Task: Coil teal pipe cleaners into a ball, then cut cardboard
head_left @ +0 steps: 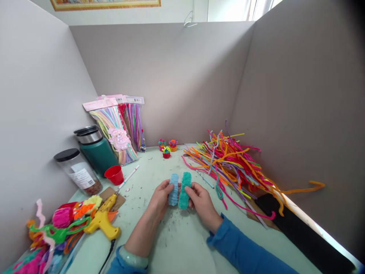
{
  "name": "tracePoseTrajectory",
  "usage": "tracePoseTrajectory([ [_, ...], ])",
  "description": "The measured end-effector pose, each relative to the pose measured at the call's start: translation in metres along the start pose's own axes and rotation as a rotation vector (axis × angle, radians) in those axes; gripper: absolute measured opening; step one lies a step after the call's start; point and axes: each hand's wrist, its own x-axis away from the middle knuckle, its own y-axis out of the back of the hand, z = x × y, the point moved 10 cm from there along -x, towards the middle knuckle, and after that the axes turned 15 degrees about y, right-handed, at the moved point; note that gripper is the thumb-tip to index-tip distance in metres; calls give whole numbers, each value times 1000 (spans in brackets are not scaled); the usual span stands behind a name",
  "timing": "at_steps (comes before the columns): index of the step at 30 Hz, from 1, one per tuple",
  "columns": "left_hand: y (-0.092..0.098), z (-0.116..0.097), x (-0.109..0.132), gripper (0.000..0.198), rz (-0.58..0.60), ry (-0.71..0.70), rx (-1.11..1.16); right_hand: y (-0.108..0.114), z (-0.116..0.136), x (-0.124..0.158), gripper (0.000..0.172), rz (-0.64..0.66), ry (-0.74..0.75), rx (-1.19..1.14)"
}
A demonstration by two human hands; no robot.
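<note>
Over the middle of the table, my left hand pinches a light blue strip of bent pipe cleaners between thumb and fingers. My right hand grips a teal pipe-cleaner strip in the same way. Both fuzzy strips stand roughly upright, side by side, with a narrow gap between them. The fingers behind the strips are mostly hidden.
Loose pipe cleaners heap at the right, near a black strip. At left lie a yellow glue gun, red cup, teal bottle and clear jar. Small pipe-cleaner pots stand at the back.
</note>
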Motion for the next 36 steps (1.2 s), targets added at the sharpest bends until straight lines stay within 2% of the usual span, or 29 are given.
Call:
tracePoseTrajectory([
  [5, -6, 7, -1, 28, 12, 4, -7, -6, 1, 1, 24, 16, -18, 6],
  [9, -14, 13, 2, 31, 16, 45, 19, -3, -1, 1, 21, 17, -25, 97],
  [13, -23, 17, 9, 27, 8, 89, 1, 2, 3, 0, 22, 36, 53, 242],
  [18, -31, 13, 17, 24, 60, 66, -99, -2, 12, 2, 24, 141, 153, 543],
  [23, -17, 6, 13, 23, -27, 47, -191, -9, 25, -12, 20, 332, 179, 668],
  [25, -14, 8, 10, 24, -41, 74, -177, -3, 33, -23, 15, 317, 173, 634],
  [28, -20, 15, 9, 28, 47, 138, -143, 1, 38, -35, 22, 275, 160, 485],
  [33, -26, 25, 16, 42, 173, 249, -9, -10, 12, -31, 17, 278, 32, 103],
  [36, -26, 23, 17, 37, 181, 241, -13, -7, -3, -28, 19, 213, -26, 20],
])
